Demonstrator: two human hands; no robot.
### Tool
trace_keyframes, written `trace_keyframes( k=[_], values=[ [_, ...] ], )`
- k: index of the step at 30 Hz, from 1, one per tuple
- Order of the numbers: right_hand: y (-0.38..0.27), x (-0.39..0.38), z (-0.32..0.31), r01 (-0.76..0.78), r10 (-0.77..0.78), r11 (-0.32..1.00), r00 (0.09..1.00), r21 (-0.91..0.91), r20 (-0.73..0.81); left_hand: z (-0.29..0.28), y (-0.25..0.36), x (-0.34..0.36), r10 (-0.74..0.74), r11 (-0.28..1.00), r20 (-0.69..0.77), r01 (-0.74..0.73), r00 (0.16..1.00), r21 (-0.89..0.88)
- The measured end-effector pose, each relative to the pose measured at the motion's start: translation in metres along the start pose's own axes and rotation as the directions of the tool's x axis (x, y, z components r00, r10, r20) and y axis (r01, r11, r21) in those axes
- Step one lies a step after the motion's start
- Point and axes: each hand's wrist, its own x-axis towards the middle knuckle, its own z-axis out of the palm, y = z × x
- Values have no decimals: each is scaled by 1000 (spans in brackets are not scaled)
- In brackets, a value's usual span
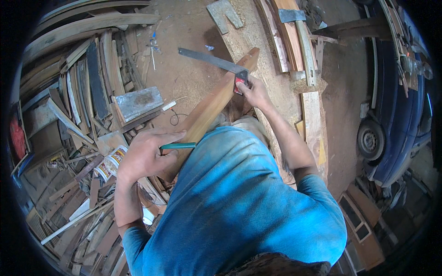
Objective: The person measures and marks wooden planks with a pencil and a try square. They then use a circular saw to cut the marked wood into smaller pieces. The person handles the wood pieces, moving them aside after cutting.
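A long wooden board (209, 110) slants across in front of me, from beside my waist up to the far middle. My right hand (254, 93) is closed around the dark and red stock of a try square (207, 60), near the board's far end. The square's metal blade points out to the left, past the board's edge. My left hand (149, 154) pinches a green pencil (178, 146), and its index finger stretches along the board's near part. The board's lower end is partly hidden behind my hand and blue shirt.
A workbench plank (276, 133) with sawdust runs beneath, bearing a hatchet (292, 16) and wood pieces (312, 112). Scrap wood (92, 83) piles up on the left, with a white bucket (111, 163) among it. A blue vehicle (398, 110) stands at the right.
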Motion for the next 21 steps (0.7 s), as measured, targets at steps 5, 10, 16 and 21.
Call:
trace_keyframes(
  k=[5, 10, 16, 21],
  values=[
    [-7, 5, -3, 6, -3, 996, 999, -89, 32, 2, -9, 0, -52, 998, 18, 52, 999, -24],
    [-15, 5, 1, 21, -18, 992, 999, -121, 26, 6, -23, -3, -35, 996, -23, 33, 999, -78],
    [-11, 10, 5, -10, 11, 1000, 999, -30, 40, 15, -64, -11, -155, 926, 47, 162, 987, -341],
    [48, -22, -12, -364, 340, 751, 929, 551, 149, 40, -128, -32, -394, 762, 175, 427, 902, -486]
  ],
)
